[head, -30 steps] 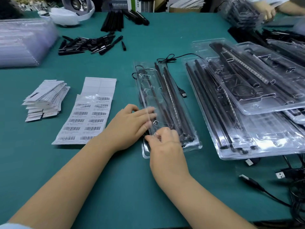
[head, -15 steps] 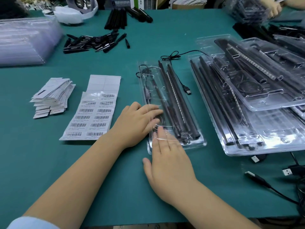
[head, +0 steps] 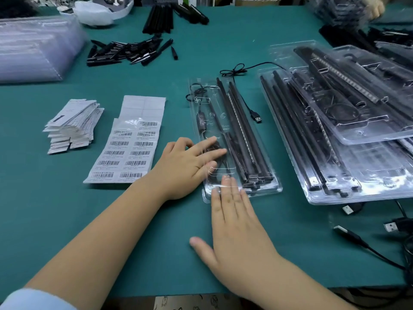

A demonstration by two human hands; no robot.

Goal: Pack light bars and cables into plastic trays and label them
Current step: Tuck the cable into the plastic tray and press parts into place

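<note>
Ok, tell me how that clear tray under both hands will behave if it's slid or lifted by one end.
The clear plastic tray looks thin and glossy, so it would likely slide easily on the green table. It is long and narrow, so lifted by one end it would probably flex. The USB cable trailing outside it may drag or snag.

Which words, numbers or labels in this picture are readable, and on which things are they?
No text can be read.
Label sheet: barcodes with small print under each, too small to read.
Stack of paper slips: a black bar and faint print, blurred.
Plastic tray under the fingers: no print visible.
</note>
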